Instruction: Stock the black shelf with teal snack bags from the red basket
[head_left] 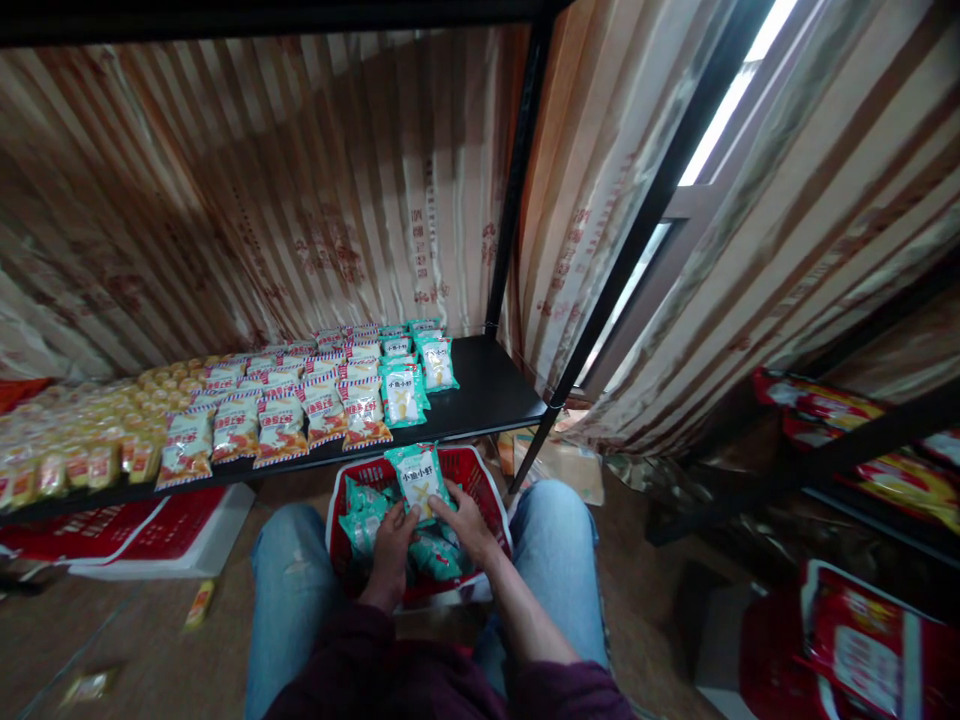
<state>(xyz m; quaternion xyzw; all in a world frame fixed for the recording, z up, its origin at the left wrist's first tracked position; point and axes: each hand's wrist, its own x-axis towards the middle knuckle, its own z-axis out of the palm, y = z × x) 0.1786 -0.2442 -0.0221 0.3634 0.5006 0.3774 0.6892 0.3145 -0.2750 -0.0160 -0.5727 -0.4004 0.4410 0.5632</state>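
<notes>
Both my hands hold one teal-and-white snack bag [417, 476] upright above a red plastic basket [474, 466]. My left hand [394, 545] grips its lower left edge, thumb on the front. On the lower right edge, the fingers of my right hand [466, 522] are closed in the same way. More teal bags [364, 522] lie loose in the basket between my knees. Just beyond, matching teal bags [403, 394] stand in a short column on the black shelf [487, 385], beside rows of white-and-red snack bags [281, 425].
Small yellow packs [82, 430] cover the shelf's left part. A black shelf post [622, 240] slants up on the right. A red-and-white box [165, 530] sits under the shelf. A yellow packet [199, 603] lies on the floor. Red packages [862, 640] stand at lower right.
</notes>
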